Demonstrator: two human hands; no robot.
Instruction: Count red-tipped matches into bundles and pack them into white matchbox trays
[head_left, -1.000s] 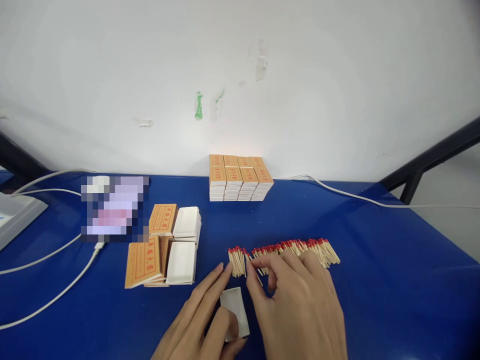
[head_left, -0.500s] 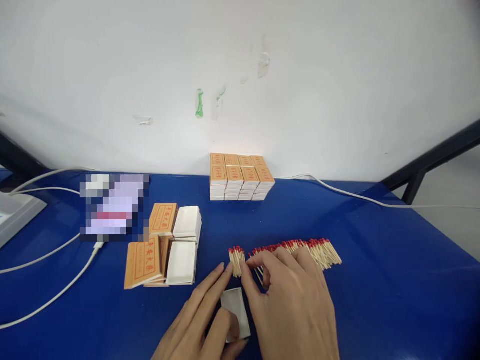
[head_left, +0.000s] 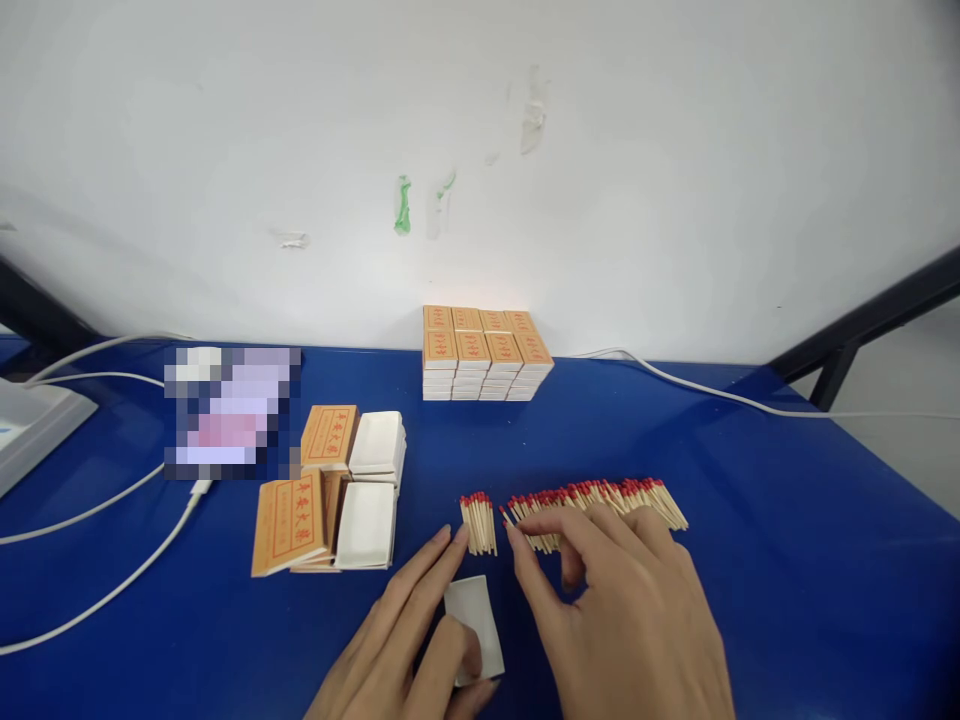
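My left hand (head_left: 409, 635) has its two leading fingertips stretched to the left side of a small bundle of red-tipped matches (head_left: 478, 525). Its curled finger and thumb grip the near end of a white matchbox tray (head_left: 480, 615), which looks empty. My right hand (head_left: 611, 600) is closed, thumb and index finger pinching at a match (head_left: 508, 517) by the left end of a longer row of matches (head_left: 634, 498). Part of that row is hidden behind my right fingers.
Left of my hands lie orange matchbox sleeves (head_left: 291, 520) and stacked white trays (head_left: 366, 525). A block of stacked matchboxes (head_left: 484, 352) stands against the wall. A blurred phone-like object (head_left: 236, 410) with a white cable (head_left: 154, 575) is further left on the blue table (head_left: 787, 560).
My right hand has moved right, from the small bundle to the left end of the match row. My left hand and the tray stay almost in place.
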